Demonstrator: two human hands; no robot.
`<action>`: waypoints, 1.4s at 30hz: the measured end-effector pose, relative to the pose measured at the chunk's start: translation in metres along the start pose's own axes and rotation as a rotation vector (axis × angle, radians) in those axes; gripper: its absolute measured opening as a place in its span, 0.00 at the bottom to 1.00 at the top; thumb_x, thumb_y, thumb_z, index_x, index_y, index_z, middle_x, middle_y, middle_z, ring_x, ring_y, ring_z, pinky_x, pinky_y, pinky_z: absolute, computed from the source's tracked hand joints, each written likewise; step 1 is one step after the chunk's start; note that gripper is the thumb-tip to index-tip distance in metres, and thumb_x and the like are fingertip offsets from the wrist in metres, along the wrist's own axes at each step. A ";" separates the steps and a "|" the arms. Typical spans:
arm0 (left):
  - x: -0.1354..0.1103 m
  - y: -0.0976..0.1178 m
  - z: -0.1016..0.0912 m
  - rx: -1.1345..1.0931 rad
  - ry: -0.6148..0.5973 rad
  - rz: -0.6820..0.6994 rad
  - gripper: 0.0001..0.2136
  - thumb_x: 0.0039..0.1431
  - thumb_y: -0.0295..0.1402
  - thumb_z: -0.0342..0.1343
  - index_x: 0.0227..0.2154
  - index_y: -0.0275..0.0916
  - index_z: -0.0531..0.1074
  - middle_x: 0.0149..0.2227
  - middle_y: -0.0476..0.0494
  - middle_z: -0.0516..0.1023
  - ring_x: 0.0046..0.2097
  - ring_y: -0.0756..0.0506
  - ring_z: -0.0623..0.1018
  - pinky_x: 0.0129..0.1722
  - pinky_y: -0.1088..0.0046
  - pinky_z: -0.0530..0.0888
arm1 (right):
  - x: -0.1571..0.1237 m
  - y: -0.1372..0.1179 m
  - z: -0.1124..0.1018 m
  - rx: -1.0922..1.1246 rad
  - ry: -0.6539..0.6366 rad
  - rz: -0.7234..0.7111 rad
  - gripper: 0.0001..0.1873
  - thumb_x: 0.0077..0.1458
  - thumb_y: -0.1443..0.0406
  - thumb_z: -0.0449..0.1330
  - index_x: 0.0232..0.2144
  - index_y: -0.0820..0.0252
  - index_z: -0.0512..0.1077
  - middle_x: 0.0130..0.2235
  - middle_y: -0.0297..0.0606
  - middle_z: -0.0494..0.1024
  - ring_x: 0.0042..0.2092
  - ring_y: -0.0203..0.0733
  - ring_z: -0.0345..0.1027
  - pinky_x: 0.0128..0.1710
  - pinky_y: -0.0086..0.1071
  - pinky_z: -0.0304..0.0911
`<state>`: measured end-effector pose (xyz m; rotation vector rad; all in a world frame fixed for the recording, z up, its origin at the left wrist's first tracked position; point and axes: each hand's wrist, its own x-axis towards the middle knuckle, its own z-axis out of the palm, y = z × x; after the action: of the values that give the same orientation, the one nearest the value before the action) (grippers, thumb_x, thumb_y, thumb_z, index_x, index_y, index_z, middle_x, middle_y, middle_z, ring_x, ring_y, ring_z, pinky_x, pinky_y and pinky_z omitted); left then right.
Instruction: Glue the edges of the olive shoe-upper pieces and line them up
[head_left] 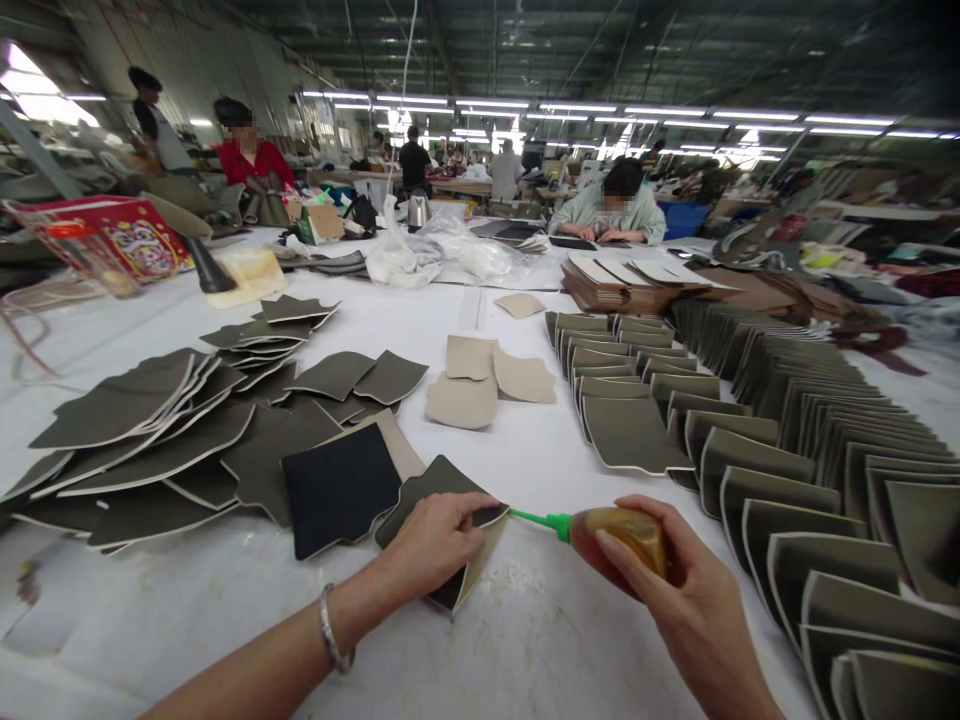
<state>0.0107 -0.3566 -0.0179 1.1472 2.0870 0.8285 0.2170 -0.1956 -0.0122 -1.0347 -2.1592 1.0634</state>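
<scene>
My left hand [437,543] presses down on a dark olive cut piece [435,482] with a pale edge that lies on the white table [525,620]. A silver bracelet circles that wrist. My right hand [660,590] is wrapped round a small amber glue bottle [626,528] held sideways. Its green nozzle [536,519] points left and touches the piece's right edge beside my left fingers. A black piece [337,495] lies just left of the held one.
Loose olive pieces [150,430] are heaped at left. Beige pieces [480,380] lie in the middle. Overlapping rows of olive pieces [787,440] fill the right side. People sit and stand at tables behind, near bags, a red box [120,240] and stacked brown sheets [622,280].
</scene>
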 end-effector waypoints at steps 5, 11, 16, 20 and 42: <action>-0.001 0.001 -0.001 0.004 -0.007 0.002 0.25 0.47 0.28 0.48 0.50 0.44 0.74 0.23 0.52 0.71 0.26 0.49 0.68 0.27 0.78 0.60 | -0.002 0.002 0.004 0.015 -0.039 0.033 0.25 0.49 0.47 0.63 0.43 0.52 0.68 0.40 0.34 0.76 0.39 0.47 0.71 0.40 0.35 0.65; -0.003 0.002 -0.001 0.021 -0.001 0.017 0.24 0.49 0.28 0.48 0.51 0.43 0.74 0.25 0.51 0.74 0.27 0.49 0.68 0.27 0.78 0.61 | -0.007 0.000 0.002 0.135 -0.134 0.084 0.24 0.50 0.49 0.63 0.44 0.55 0.67 0.39 0.35 0.77 0.40 0.49 0.71 0.37 0.34 0.65; -0.005 0.002 -0.001 0.028 0.001 0.031 0.25 0.49 0.27 0.47 0.51 0.44 0.73 0.26 0.51 0.75 0.28 0.49 0.70 0.28 0.77 0.62 | -0.012 -0.011 0.006 0.173 -0.112 0.094 0.23 0.47 0.50 0.63 0.42 0.55 0.69 0.37 0.34 0.77 0.38 0.48 0.71 0.36 0.33 0.64; -0.006 -0.001 0.001 0.040 0.015 0.054 0.25 0.51 0.27 0.47 0.52 0.45 0.72 0.27 0.51 0.75 0.28 0.49 0.70 0.28 0.77 0.62 | -0.016 -0.011 0.007 0.215 -0.118 0.108 0.22 0.47 0.50 0.64 0.40 0.55 0.70 0.35 0.32 0.77 0.36 0.46 0.71 0.36 0.32 0.64; -0.011 0.000 0.003 0.072 0.024 0.068 0.22 0.55 0.29 0.47 0.52 0.44 0.71 0.27 0.51 0.76 0.29 0.49 0.72 0.29 0.77 0.63 | -0.029 -0.012 0.007 0.234 -0.124 0.088 0.22 0.47 0.51 0.65 0.42 0.54 0.69 0.39 0.33 0.76 0.39 0.45 0.71 0.38 0.31 0.63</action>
<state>0.0175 -0.3653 -0.0180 1.2586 2.1226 0.8078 0.2239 -0.2270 -0.0095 -0.9846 -2.0381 1.4173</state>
